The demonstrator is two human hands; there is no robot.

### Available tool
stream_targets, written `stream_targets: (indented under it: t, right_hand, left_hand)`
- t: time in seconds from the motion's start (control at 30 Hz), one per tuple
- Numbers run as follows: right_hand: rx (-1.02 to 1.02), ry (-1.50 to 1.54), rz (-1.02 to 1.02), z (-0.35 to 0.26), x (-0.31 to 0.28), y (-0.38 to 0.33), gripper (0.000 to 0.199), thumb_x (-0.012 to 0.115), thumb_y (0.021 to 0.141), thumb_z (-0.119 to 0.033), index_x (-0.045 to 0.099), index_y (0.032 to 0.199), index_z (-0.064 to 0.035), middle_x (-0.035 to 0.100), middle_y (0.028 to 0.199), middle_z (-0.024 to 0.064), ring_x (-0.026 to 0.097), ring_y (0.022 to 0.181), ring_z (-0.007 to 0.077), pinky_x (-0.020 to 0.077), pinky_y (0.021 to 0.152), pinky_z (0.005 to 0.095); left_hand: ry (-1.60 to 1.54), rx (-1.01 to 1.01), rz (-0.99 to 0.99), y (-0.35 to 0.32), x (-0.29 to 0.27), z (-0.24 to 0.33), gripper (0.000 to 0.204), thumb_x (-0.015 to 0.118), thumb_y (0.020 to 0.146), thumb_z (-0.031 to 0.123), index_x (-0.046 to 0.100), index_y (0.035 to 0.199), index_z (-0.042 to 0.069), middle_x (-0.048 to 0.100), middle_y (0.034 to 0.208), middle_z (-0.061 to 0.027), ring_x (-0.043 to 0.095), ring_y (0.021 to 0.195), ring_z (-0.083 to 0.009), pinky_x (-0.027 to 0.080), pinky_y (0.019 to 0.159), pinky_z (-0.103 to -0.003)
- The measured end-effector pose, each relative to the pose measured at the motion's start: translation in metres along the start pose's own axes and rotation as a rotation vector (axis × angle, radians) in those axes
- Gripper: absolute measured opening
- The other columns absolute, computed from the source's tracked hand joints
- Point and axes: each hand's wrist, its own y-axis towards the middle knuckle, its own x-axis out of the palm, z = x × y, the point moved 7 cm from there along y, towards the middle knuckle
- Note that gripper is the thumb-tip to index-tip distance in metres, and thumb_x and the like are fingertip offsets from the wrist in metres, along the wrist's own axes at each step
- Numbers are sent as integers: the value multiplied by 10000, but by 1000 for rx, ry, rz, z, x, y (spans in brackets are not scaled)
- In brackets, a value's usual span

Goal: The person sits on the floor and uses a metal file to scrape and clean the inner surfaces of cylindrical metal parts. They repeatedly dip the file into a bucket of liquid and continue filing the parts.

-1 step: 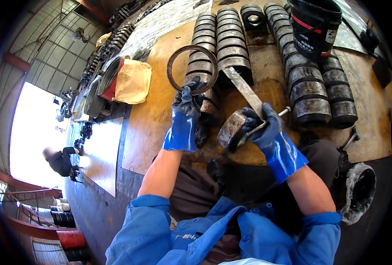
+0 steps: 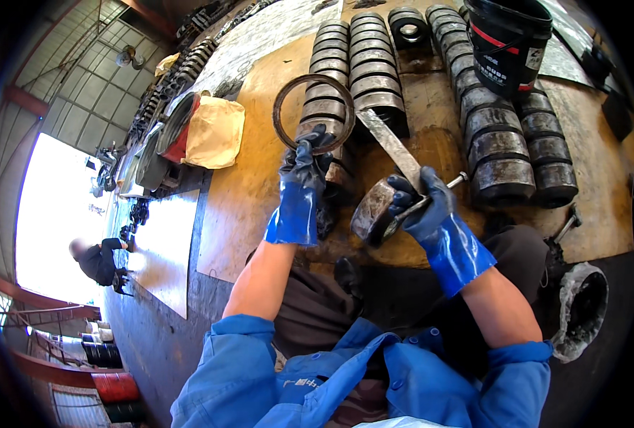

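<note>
My left hand (image 2: 301, 187), in a blue glove, holds up a thin dark metal ring (image 2: 312, 113) by its lower edge, above a row of ribbed metal cylinders (image 2: 329, 78). My right hand (image 2: 431, 214), also gloved, grips a flat metal blade (image 2: 394, 146) with a thin rod handle and presses against a short rusty metal cylinder (image 2: 374, 210) that lies on its side on the wooden board (image 2: 252, 178). The blade points up and left from the hand.
More rows of ribbed cylinders (image 2: 506, 153) line the board on the right. A black bucket (image 2: 508, 43) stands at the back right. A yellow bag (image 2: 213, 132) and round tins lie left. A person (image 2: 99, 260) crouches far left. A lined pail (image 2: 581, 307) sits at right.
</note>
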Motion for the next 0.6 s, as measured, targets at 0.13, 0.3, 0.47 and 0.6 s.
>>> stream_targets:
  t: [0.13,0.3,0.47,0.6]
  right_hand:
    - [-51,5,11,-5,2,-1,491,374,989,-405,436,1261,-1,656,980,205,608,614,228,510,595,395]
    - [-179,-150,39,-24,-1,-1,457,467,965,-378,493,1233,-9,662,891,190,599,610,218,521,555,322]
    - [-298,-323,-62,-36,2,-9,472,454,969,-391,509,1222,4,669,862,183,599,563,187,510,503,282]
    - [-426,-513,-52,-36,7,-16,462,424,982,-382,512,1219,4,678,839,167,593,514,151,501,476,266]
  left_hand:
    - [139,-20,0,-9,17,-3,270,548,953,268,590,1130,68,573,1276,-70,579,1119,-199,505,822,-310]
    - [297,34,-161,4,2,-3,234,589,927,196,636,1074,19,581,1245,-121,598,1075,-209,517,774,-279]
    - [392,188,-255,-1,17,9,228,609,913,184,643,1057,11,575,1242,-141,588,1057,-191,507,791,-262]
    - [326,236,-265,1,15,10,259,536,909,-37,581,1163,-61,616,1040,-21,550,762,-36,427,631,-147]
